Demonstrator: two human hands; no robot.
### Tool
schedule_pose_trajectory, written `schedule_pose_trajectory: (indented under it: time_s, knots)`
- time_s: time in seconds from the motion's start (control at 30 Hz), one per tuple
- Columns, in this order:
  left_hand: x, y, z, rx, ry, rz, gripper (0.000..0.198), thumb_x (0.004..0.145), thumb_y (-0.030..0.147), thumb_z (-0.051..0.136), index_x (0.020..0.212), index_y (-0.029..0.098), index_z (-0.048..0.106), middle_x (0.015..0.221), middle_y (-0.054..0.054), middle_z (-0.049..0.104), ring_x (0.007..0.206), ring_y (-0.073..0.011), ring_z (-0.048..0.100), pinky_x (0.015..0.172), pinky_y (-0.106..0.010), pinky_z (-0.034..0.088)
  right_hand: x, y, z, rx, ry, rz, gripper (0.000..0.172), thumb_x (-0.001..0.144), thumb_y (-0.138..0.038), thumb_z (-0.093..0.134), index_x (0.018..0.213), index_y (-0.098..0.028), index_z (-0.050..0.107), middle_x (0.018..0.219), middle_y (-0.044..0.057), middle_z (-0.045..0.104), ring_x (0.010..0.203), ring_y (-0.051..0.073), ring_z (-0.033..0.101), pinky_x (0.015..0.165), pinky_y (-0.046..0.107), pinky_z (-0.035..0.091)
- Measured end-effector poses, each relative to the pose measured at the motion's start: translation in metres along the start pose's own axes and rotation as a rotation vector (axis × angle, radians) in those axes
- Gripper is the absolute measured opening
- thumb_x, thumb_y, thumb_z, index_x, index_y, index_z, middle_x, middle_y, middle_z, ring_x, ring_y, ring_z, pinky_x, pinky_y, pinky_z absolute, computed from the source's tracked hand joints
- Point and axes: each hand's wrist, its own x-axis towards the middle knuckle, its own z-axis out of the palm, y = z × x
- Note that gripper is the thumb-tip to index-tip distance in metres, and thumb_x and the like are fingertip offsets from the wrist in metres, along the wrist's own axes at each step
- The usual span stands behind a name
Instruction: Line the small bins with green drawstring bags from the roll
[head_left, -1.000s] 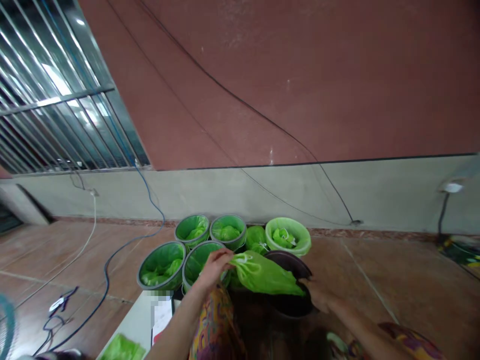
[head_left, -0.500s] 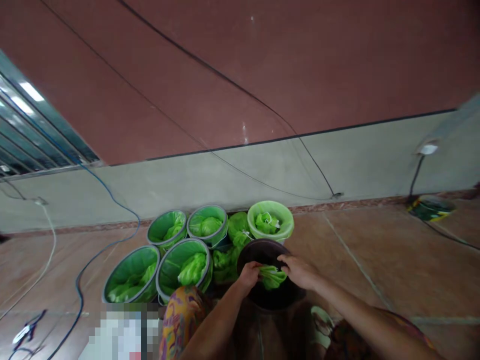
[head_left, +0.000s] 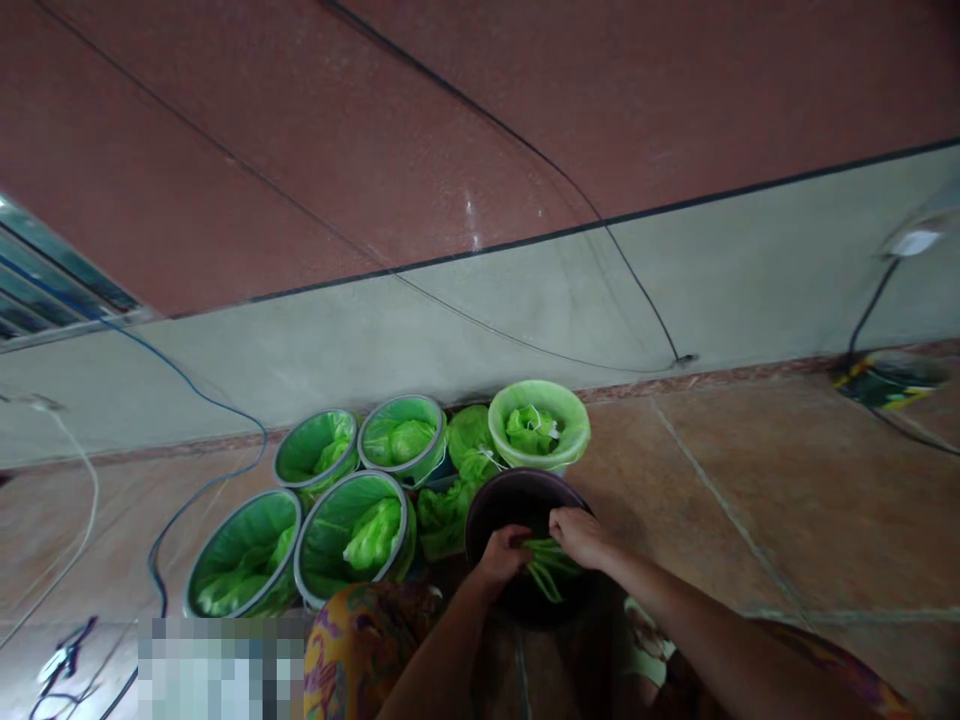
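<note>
Hanging inside a dark tub, green strands are running between a person's left hand, which is pinching them, and right hand, apparently pinching too, its fingertips hidden from where I'm standing. Green-lined buckets are standing near.

- Bunched green material: thin, plastic or cloth unclear.
- Dark basin: smooth, plastic-looking.
- Left buckets: smooth plastic; thin, glossy green liners.
- Far red wall: matt, slightly rough paint.
- Floor tiles: smooth, dull sheen.
- Near patterned garment: matt cloth.
</note>
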Motion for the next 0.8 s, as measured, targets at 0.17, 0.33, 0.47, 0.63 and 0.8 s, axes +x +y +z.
schedule_pose_trajectory:
  time_s: [0.17, 0.33, 0.47, 0.63, 0.8]
  knots:
    - [-0.005, 0.006, -0.006, -0.079, 0.040, 0.016, 0.045, 0.056, 0.010, 0.064, 0.100, 0.013, 0.069, 0.079, -0.002, 0.067, 0.068, -0.0130, 0.058, 0.063, -0.024, 0.044, 0.002, -0.002, 0.003, 0.095, 0.010, 0.037, 0.035, 0.088, -0.022, 0.050, 0.119, -0.011, 0.062, 0.114, 0.016, 0.069, 0.108, 0.024, 0.062, 0.092, 0.031, 0.041]
    - [-0.013, 0.014, -0.005, -0.400, -0.008, 0.001, 0.054, 0.055, 0.018, 0.069, 0.109, 0.012, 0.065, 0.083, -0.005, 0.068, 0.073, -0.0174, 0.063, 0.069, -0.029, 0.048, 0.000, -0.007, 0.006, 0.186, -0.049, -0.012, 0.041, 0.079, -0.020, 0.059, 0.119, -0.013, 0.065, 0.118, 0.014, 0.068, 0.111, 0.024, 0.061, 0.092, 0.029, 0.041]
    - [-0.019, 0.017, -0.012, -0.311, -0.050, 0.017, 0.059, 0.048, 0.014, 0.074, 0.107, 0.012, 0.066, 0.093, -0.007, 0.071, 0.084, -0.0215, 0.064, 0.078, -0.033, 0.049, 0.001, -0.005, -0.006, 0.161, 0.046, 0.024, 0.025, 0.078, -0.012, 0.052, 0.090, -0.019, 0.074, 0.100, 0.007, 0.073, 0.099, 0.020, 0.064, 0.086, 0.027, 0.041]
    - [-0.023, 0.029, -0.029, 0.342, 0.103, 0.088, 0.045, 0.052, 0.003, 0.063, 0.094, 0.012, 0.072, 0.085, -0.004, 0.071, 0.077, -0.0166, 0.061, 0.071, -0.025, 0.044, 0.001, 0.006, -0.032, 0.109, 0.181, 0.126, 0.033, 0.079, -0.007, 0.047, 0.098, -0.020, 0.071, 0.107, 0.007, 0.072, 0.104, 0.021, 0.063, 0.087, 0.029, 0.041]
    - [-0.023, 0.042, -0.031, 0.672, 0.241, 0.095, 0.020, 0.069, 0.007, 0.053, 0.061, 0.015, 0.069, 0.058, 0.001, 0.060, 0.065, -0.0136, 0.055, 0.063, -0.024, 0.038, 0.000, 0.004, -0.046, 0.104, 0.233, 0.210, 0.034, 0.086, -0.013, 0.043, 0.113, -0.017, 0.063, 0.110, 0.012, 0.070, 0.104, 0.023, 0.064, 0.086, 0.030, 0.042]
